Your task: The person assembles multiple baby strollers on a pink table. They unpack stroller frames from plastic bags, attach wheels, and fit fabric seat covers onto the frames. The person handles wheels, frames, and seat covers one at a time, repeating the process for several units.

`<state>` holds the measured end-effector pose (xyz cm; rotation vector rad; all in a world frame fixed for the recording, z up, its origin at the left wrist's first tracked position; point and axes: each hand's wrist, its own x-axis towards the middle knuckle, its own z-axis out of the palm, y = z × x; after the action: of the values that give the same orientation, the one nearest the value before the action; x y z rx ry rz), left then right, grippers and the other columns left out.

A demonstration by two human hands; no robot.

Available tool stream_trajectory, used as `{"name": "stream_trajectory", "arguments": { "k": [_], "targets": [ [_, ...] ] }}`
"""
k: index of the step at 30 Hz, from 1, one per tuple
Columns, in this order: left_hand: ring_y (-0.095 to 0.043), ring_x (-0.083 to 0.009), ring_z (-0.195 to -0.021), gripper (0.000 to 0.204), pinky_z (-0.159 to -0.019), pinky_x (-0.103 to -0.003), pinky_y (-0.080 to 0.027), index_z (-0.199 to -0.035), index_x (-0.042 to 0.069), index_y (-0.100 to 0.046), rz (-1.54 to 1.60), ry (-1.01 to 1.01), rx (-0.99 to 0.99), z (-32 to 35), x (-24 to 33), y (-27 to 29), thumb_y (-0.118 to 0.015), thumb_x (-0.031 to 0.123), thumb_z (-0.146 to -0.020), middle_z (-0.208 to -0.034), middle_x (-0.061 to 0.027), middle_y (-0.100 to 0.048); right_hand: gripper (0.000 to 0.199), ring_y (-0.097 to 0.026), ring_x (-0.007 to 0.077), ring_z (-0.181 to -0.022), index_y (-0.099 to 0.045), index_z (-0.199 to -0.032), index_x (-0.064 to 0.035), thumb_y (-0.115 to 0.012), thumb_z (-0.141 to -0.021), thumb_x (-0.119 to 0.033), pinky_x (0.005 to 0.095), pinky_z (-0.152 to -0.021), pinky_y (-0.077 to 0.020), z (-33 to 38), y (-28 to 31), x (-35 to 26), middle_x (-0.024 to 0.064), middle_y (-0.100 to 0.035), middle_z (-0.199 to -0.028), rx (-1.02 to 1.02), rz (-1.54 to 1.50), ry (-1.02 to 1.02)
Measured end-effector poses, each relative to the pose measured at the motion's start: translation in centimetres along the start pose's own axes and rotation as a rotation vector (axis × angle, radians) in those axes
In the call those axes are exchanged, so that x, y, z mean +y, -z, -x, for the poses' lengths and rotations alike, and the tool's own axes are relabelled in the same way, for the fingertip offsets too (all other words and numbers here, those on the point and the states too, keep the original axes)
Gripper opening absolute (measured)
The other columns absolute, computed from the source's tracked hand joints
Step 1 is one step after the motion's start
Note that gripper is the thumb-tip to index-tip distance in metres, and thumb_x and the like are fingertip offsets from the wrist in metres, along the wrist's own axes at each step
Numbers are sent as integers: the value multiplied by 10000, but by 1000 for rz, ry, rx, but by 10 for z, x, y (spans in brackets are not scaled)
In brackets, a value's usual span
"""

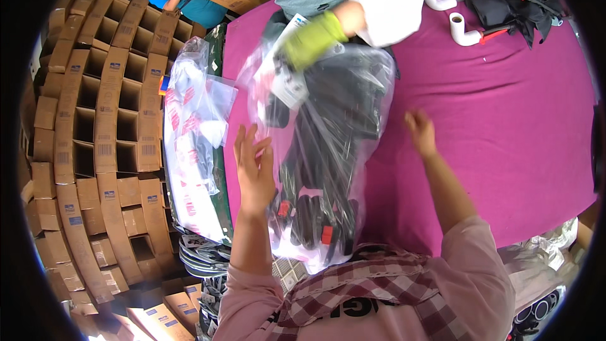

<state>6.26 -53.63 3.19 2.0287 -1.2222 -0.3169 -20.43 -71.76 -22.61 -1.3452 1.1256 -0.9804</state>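
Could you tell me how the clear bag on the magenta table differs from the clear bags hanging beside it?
The bagged dark item lies on the magenta table, its bag full, at the left hand. The empty bags hang flat off the table's left edge. Both are clear plastic with red print.

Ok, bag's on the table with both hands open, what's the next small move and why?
Probably close the left hand on the near edge of the bag. That hand lies open against the plastic and the right hand is open, apart on the pink cloth, so nothing of yours grips the bag while a co-worker's gloved hand holds its far end.
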Motion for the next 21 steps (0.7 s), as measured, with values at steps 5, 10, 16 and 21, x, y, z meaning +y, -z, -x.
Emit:
{"name": "stream_trajectory", "arguments": {
  "k": [5,10,16,21],
  "targets": [
    [-555,-297,-1212,408,-908,-357,-511,-1343,-1,-521,-94,-52,-17,62,-5,47,-535,-8,-935,-1496,-211,-342,371,-617,159,-701,-642,-836,-3,-550,-990,-327,297,-591,-478,225,0,27,81,-659,-774,-482,-296,-501],
    [-636,-271,-1084,403,-894,-343,-518,-1326,-7,-532,107,-155,68,108,-30,81,-530,-31,-924,-1455,-197,-418,658,-651,213,-866,-643,-1081,5,-434,-963,-607,353,-766,-501,219,0,-57,129,-688,-955,-470,-209,-719],
    [-657,-252,-1028,389,-870,-345,-529,-1312,-11,-538,308,-131,129,186,-76,137,-528,-30,-924,-1428,-220,-442,738,-590,250,-1108,-563,-1299,7,-421,-956,-631,402,-925,-450,172,-28,-160,144,-644,-1194,-390,-261,-440],
    [-669,-250,-973,336,-848,-350,-539,-1283,-35,-547,167,-89,215,261,-149,180,-521,16,-952,-1394,-224,-462,497,-621,302,-1039,-657,-1149,-19,-529,-958,-460,417,-895,-466,174,-57,-138,178,-665,-1137,-250,602,-128]
  ]
}}
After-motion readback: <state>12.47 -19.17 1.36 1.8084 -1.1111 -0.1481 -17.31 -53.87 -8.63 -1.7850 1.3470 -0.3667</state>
